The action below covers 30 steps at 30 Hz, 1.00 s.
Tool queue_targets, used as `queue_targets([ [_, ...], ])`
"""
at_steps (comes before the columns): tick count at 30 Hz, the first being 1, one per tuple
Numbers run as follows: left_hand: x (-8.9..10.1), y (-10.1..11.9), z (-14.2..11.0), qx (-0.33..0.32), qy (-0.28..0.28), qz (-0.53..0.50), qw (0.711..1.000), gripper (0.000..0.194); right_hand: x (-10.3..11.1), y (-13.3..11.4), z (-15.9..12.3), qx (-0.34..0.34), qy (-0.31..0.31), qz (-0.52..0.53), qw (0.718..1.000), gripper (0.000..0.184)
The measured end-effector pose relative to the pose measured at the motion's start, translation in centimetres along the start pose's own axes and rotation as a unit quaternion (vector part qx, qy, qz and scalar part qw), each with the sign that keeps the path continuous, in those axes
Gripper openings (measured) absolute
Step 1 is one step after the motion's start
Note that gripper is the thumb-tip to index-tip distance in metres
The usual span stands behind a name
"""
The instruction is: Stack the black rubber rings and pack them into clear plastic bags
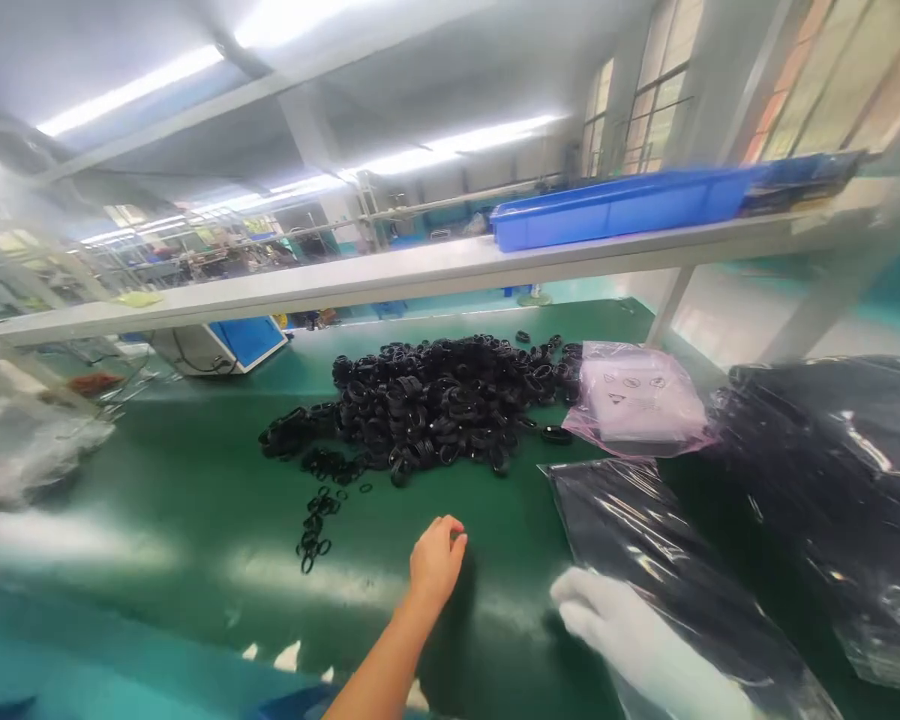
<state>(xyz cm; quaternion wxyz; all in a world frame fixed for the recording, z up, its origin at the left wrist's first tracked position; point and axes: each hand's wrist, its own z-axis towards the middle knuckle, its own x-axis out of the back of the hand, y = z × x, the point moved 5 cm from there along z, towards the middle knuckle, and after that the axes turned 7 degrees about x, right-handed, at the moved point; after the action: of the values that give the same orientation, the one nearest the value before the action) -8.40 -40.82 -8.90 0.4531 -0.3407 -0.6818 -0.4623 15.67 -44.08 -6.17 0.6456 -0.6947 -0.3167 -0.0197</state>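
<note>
My bare left hand reaches out over the green table top, its fingers curled together in a pinch; what they hold, if anything, is too small to make out. It hovers just short of a big heap of black rubber rings. A thin trail of loose rings lies to its left. My right hand wears a white glove and lies flat, fingers stretched, on the near edge of a clear plastic bag filled with black parts.
A pink plastic bag lies right of the heap. A larger clear bag of black parts fills the right side. Above runs a white shelf bearing a blue tray. A blue-and-white machine stands at the back left, and crumpled clear bags lie at the far left.
</note>
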Motion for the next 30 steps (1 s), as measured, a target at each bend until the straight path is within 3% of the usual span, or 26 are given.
queue_targets([
  [2,0.3,-0.5,3.8,-0.025,-0.019,0.014,0.999,0.016,-0.6,-1.0,5.1,0.024,0.021,-0.044,0.999,0.02],
  [6,0.3,-0.2,9.7,-0.097,-0.045,0.009,0.994,0.017,-1.9,-0.2,13.2,-0.022,0.1,-0.128,0.986,0.02],
  [11,-1.3,2.0,14.7,-0.155,-0.065,0.021,0.986,0.023,-3.6,1.3,19.9,-0.092,0.176,-0.196,0.96,0.032],
  [15,-2.7,3.9,17.0,-0.185,-0.088,0.044,0.978,0.021,-4.0,2.7,23.3,-0.147,0.203,-0.218,0.943,0.041],
  [18,-2.2,2.7,17.3,-0.217,-0.117,0.051,0.968,0.02,-4.6,3.9,23.5,-0.176,0.184,-0.212,0.944,0.027],
  [24,2.1,-4.0,14.7,-0.266,-0.229,0.079,0.933,0.024,-7.6,4.6,18.6,-0.173,0.096,-0.182,0.963,0.016],
  [26,2.9,-3.7,14.5,-0.264,-0.218,0.079,0.936,0.024,-7.7,4.6,17.5,-0.19,0.069,-0.197,0.959,0.022],
  [30,1.7,1.1,15.6,-0.222,-0.1,0.054,0.968,0.018,-5.7,3.4,17.1,-0.18,0.11,-0.209,0.955,0.034],
])
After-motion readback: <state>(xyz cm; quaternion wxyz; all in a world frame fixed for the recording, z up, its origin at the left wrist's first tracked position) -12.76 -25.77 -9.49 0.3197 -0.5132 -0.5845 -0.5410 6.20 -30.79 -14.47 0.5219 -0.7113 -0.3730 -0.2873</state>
